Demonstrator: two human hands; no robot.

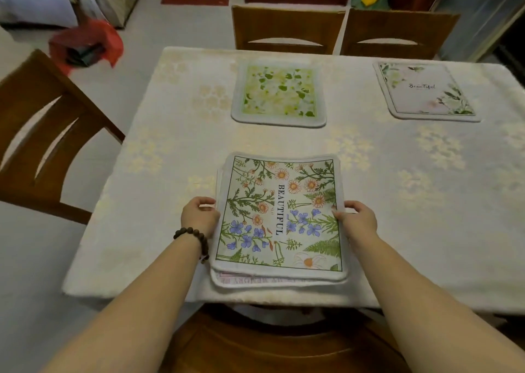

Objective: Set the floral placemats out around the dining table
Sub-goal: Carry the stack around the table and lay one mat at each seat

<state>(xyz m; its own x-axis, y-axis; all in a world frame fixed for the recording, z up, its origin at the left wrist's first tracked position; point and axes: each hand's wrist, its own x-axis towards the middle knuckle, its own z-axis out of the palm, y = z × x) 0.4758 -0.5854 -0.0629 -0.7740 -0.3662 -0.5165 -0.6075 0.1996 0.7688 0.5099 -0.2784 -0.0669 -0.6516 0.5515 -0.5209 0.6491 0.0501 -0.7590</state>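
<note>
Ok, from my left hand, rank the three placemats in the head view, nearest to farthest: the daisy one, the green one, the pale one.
1. Daisy placemat, at the near edge, gripped by the left hand.
2. Green placemat, far side, middle.
3. Pale placemat, far right corner.

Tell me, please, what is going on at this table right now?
A person is laying floral placemats on the dining table. The left hand and right hand grip the sides of a stack of placemats at the near edge; its top mat is printed BEAUTIFUL. Two mats already lie flat on the far side: a green placemat and a pale placemat.
</note>
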